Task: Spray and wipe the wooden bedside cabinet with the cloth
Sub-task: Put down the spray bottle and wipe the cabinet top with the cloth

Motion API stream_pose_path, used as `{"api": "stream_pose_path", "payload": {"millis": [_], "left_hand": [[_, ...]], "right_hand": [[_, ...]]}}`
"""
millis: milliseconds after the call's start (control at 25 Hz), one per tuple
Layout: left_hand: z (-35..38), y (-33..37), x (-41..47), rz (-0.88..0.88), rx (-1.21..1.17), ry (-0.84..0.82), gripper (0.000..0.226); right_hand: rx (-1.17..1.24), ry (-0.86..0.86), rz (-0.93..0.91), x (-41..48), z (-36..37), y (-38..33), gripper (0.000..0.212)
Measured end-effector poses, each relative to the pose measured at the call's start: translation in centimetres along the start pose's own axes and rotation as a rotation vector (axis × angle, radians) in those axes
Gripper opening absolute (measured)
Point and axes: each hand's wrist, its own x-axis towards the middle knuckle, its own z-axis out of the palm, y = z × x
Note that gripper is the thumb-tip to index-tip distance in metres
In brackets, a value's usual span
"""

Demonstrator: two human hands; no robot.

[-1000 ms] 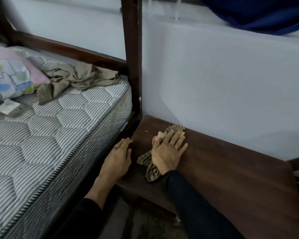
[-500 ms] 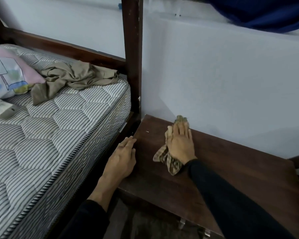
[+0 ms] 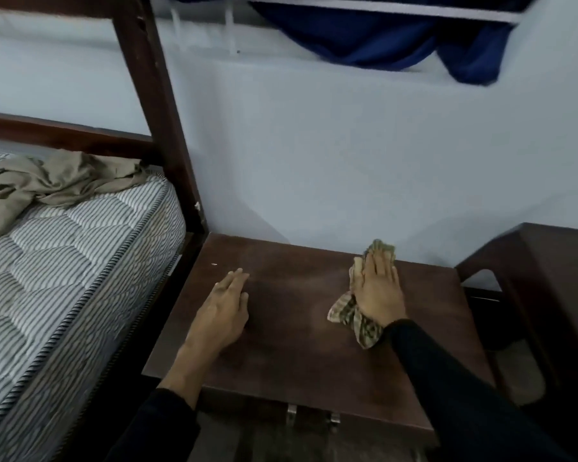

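The dark wooden bedside cabinet fills the middle of the head view, its top flat and bare against the wall. My right hand lies flat on a checked green-brown cloth, pressing it onto the far right part of the cabinet top near the wall. The cloth sticks out past the fingertips and trails beside the wrist. My left hand rests palm down on the left part of the top, fingers together and straight, holding nothing. No spray bottle is in view.
A striped mattress with a crumpled khaki garment lies left, behind a dark bed post. Another dark wooden piece of furniture stands right of the cabinet. Blue fabric hangs above. Metal handles show on the cabinet front.
My right hand has slid the cloth rightward along the back of the cabinet top. My left hand has moved from the cabinet's left edge onto the top. The view has swung right.
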Motion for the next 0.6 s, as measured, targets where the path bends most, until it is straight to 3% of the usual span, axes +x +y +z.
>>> {"api": "stream_pose_path", "payload": {"millis": [80, 200, 280, 440, 520, 600], "left_hand": [[0.4, 1.5, 0.3, 0.018, 0.015, 0.032, 0.044], [2.2, 4.0, 1.3, 0.076, 0.045, -0.058, 0.044], [4.0, 6.1, 2.5, 0.125, 0.051, -0.124, 0.043], [6.7, 10.5, 3.4, 0.212, 0.032, -0.191, 0.043], [7.2, 11.9, 3.8, 0.257, 0.045, -0.177, 0.043], [8.1, 13.1, 4.2, 0.266, 0.055, -0.186, 0.044]], "right_hand": [[-0.029, -0.004, 0.027, 0.4, -0.3, -2.1, 0.071], [0.002, -0.012, -0.284, -7.6, 2.0, -7.3, 0.059], [0.042, -0.004, -0.374, -12.9, 1.8, -4.5, 0.053], [-0.048, 0.036, -0.002, -9.4, -2.2, 10.4, 0.067], [-0.039, 0.045, 0.153, -5.4, -3.9, 13.0, 0.070], [-0.088, 0.013, 0.029, -5.9, -2.9, 10.3, 0.060]]}}
